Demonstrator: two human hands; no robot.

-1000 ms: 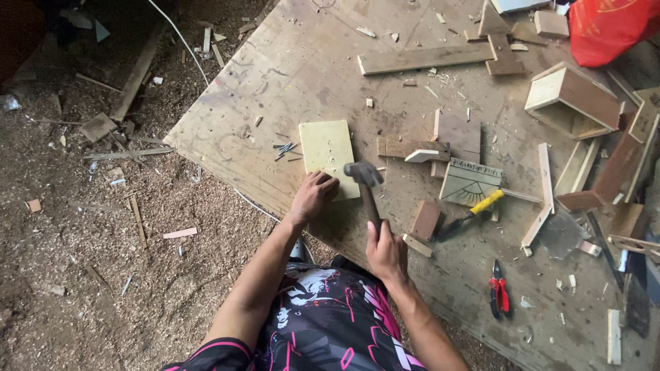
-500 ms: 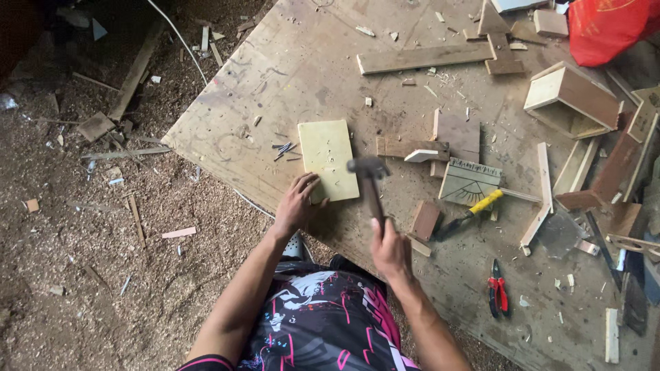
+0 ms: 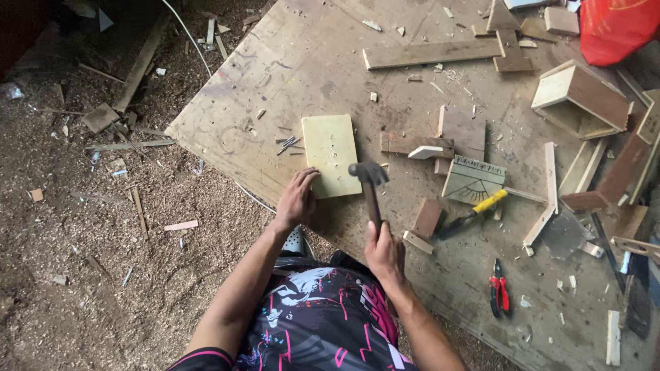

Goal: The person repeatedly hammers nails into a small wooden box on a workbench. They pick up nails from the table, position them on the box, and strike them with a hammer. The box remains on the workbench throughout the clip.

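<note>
My right hand (image 3: 383,251) grips the wooden handle of a claw hammer (image 3: 369,182). Its metal head hangs over the right edge of a pale rectangular wood board (image 3: 329,154) lying flat on the plywood work surface (image 3: 295,62). My left hand (image 3: 297,200) rests with fingers on the board's near left corner, pressing it down. A few dark nails (image 3: 287,143) lie just left of the board.
Right of the board lie wood offcuts (image 3: 459,132), a ruled triangle piece (image 3: 473,180), a yellow-handled screwdriver (image 3: 474,210) and red pliers (image 3: 499,288). An open wooden box (image 3: 579,97) and a red bag (image 3: 615,26) sit at the far right. Sawdust and scraps cover the ground (image 3: 82,227) on the left.
My left hand slid back from the board's near right edge to its near left corner. The hammer stayed over the board's right edge, shifting only slightly.
</note>
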